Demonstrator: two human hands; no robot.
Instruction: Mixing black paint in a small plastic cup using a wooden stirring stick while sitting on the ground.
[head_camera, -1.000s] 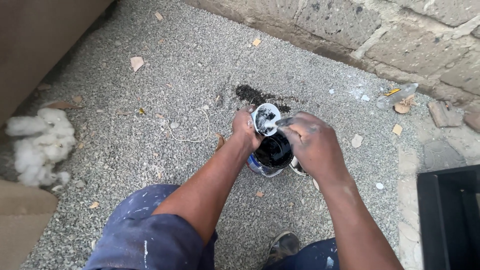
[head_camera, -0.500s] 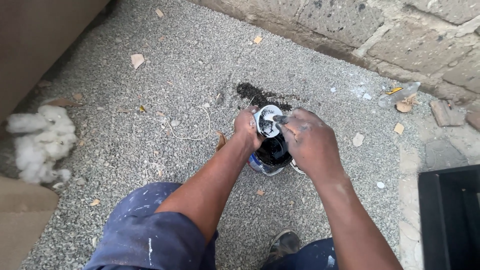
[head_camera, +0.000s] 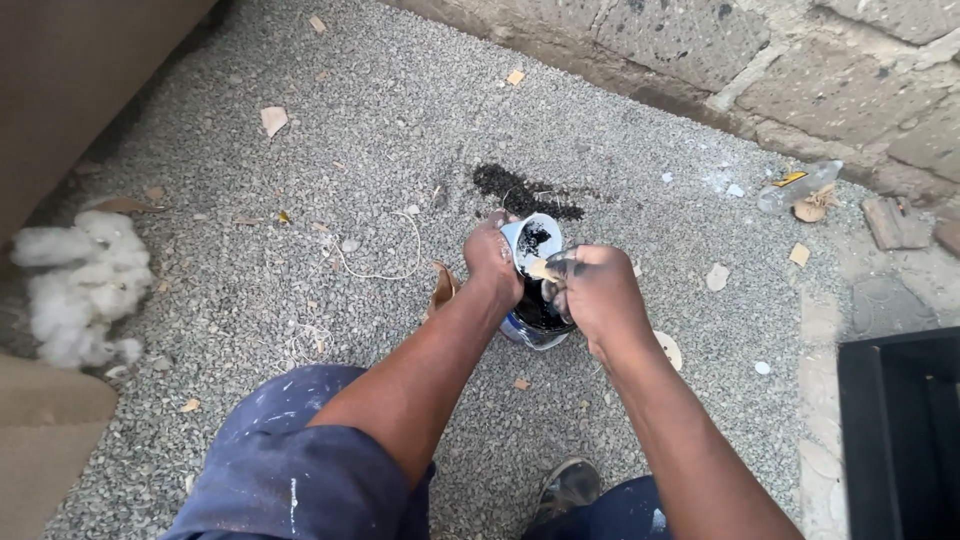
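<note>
A small tin can (head_camera: 522, 333) with black paint inside stands on the gravel between my knees. My left hand (head_camera: 490, 258) grips the can's left rim, beside its raised white lid (head_camera: 530, 238), which is smeared with black. My right hand (head_camera: 598, 297) is closed on a pale stick (head_camera: 545, 270) whose end dips into the paint. The fingers hide the lower part of the stick. Both hands are stained with paint.
A black stain (head_camera: 525, 195) marks the gravel just beyond the can. White fluff (head_camera: 85, 285) lies at the left, a stone wall (head_camera: 800, 70) runs along the back, a plastic bottle (head_camera: 800, 185) lies at its foot, and a black frame (head_camera: 900, 430) stands at the right.
My right hand has shifted a little to the left over the can with the stick. The left hand and the lid stay about where they were.
</note>
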